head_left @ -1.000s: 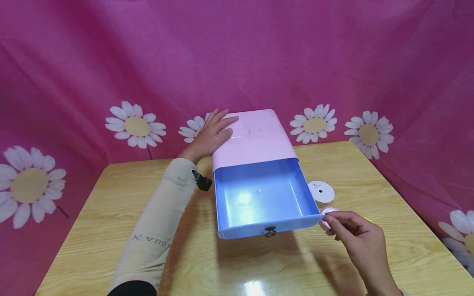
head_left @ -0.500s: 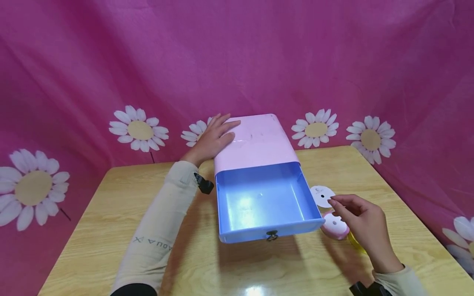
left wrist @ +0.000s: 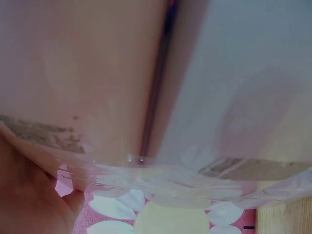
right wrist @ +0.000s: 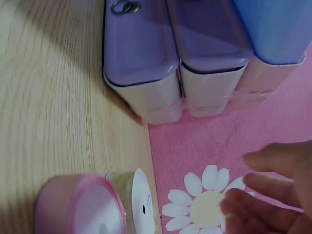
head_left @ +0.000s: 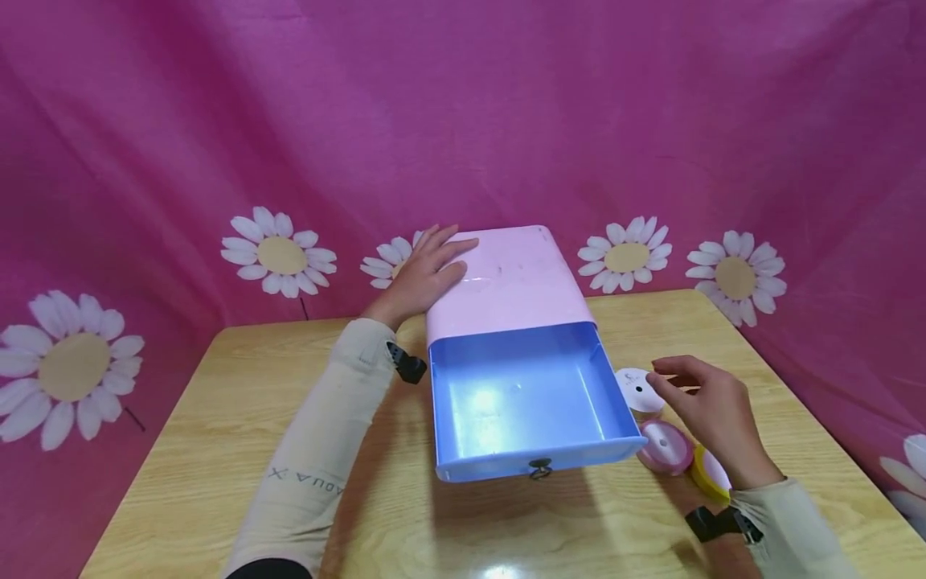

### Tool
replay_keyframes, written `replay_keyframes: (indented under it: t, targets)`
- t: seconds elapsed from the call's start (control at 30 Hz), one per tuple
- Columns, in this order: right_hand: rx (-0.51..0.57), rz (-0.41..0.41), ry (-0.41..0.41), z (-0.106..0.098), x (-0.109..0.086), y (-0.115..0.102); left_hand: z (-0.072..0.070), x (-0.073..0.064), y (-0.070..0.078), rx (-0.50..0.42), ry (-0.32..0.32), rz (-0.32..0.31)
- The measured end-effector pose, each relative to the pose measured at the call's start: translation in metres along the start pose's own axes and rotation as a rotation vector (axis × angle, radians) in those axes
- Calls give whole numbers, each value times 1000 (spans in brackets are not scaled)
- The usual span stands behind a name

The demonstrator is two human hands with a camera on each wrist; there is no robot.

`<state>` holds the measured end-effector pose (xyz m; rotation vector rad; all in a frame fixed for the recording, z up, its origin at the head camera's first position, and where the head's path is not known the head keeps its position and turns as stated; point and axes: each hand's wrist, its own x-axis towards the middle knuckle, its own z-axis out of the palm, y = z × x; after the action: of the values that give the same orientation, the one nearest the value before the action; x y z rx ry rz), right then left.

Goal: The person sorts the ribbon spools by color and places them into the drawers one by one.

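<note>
A small chest of drawers with a pink casing [head_left: 510, 277] stands at the back of the table, its blue top drawer [head_left: 531, 398] pulled well out. My left hand [head_left: 427, 277] rests on the casing's top left edge, fingers spread. To the right of the drawer, my right hand [head_left: 712, 406] hovers over the ribbon spools with loosely bent fingers, holding nothing. Under it lie a white-faced spool [head_left: 638, 391], a pink ribbon spool [head_left: 665, 447] and a yellow ribbon spool [head_left: 710, 474]. In the right wrist view, two purple drawers [right wrist: 141, 44] below the blue one are closed.
The wooden table [head_left: 275, 402] ends at a magenta curtain [head_left: 463, 112] printed with daisies, close behind the chest. A ring pull [head_left: 540, 469] hangs from the blue drawer's front, which juts out above the tabletop.
My right hand has left the blue drawer's front right corner and moved up and back, uncovering the pink and yellow spools. The left hand stays on the casing; the head view has shifted slightly.
</note>
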<state>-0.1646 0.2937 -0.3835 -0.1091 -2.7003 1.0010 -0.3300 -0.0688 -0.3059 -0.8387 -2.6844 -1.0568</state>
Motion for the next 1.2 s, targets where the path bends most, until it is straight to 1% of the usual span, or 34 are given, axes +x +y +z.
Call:
replay_keyframes:
  t: [0.1, 0.2, 0.27, 0.33, 0.47, 0.57, 0.67, 0.8, 0.97, 1.07, 1.2]
  targets:
    - [-32, -13, -66, 1, 5, 3, 1, 0, 1, 0, -3, -6]
    - [-85, -60, -85, 4, 9, 3, 1, -1, 2, -1, -8, -13]
    - [-124, -71, -112, 6, 11, 4, 1, -1, 2, 0, -8, -10]
    - [-145, -48, -165, 7, 14, 5, 1, -1, 3, -4, -9, -5]
    - [-146, 64, -300, 11, 21, 9, 1, -1, 3, -10, -9, 1]
    - [-146, 111, -346, 15, 25, 14, 1, 0, 3, -11, -8, 4]
    - [-167, 116, -359, 20, 29, 19, 1, 0, 3, -8, -8, 1]
    - [-201, 101, -362, 26, 35, 21, 1, 1, 2, -4, -5, -7]
    - [-231, 108, -369, 31, 40, 21, 1, 2, 1, -12, -3, 8]
    - [-238, 118, -377, 33, 41, 21, 1, 2, 1, -16, -1, 16]
    - [-235, 110, -400, 34, 41, 22, 1, 1, 0, -13, 5, 9]
